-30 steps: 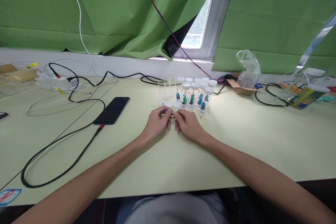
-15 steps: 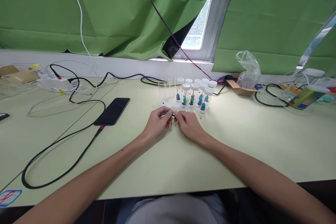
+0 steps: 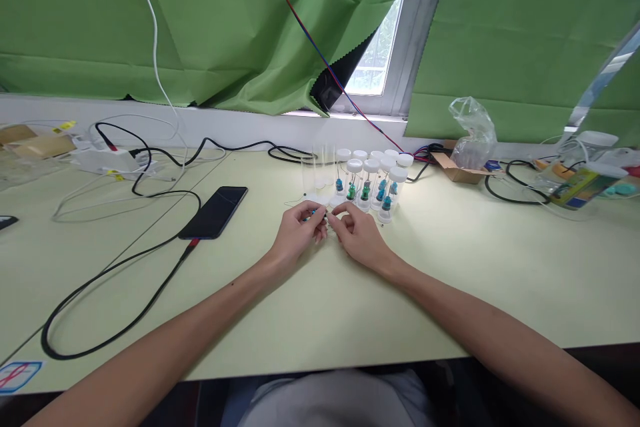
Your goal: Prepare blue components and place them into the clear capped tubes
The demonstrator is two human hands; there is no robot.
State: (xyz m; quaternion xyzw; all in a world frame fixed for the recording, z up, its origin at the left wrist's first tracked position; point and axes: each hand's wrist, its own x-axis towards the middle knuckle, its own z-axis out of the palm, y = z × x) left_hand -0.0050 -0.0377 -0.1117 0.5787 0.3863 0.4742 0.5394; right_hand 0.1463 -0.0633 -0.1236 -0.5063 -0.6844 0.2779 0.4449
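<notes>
My left hand (image 3: 296, 232) is closed in a pinch on a small blue piece (image 3: 313, 213) with a dark end, mostly hidden by the fingers. My right hand (image 3: 361, 235) is just to the right, its thumb and forefinger slightly apart and close to that dark end. Just beyond the hands stand several clear tubes with white caps (image 3: 371, 165), holding blue and green pieces (image 3: 365, 193) on thin stems. Left of these are clear uncapped tubes (image 3: 309, 177), with a thin wire loop (image 3: 293, 202) near their base.
A black phone (image 3: 214, 212) with a black cable (image 3: 107, 352) plugged in lies to the left. A white power strip (image 3: 105, 159) sits farther back. On the right are a cardboard box (image 3: 463, 172) with a plastic bag (image 3: 473, 133) and a tipped labelled jar (image 3: 585, 185).
The blue piece and the thin wire have shifted slightly left with my left fingers. My right thumb and forefinger have spread a little apart. The capped tubes have not moved.
</notes>
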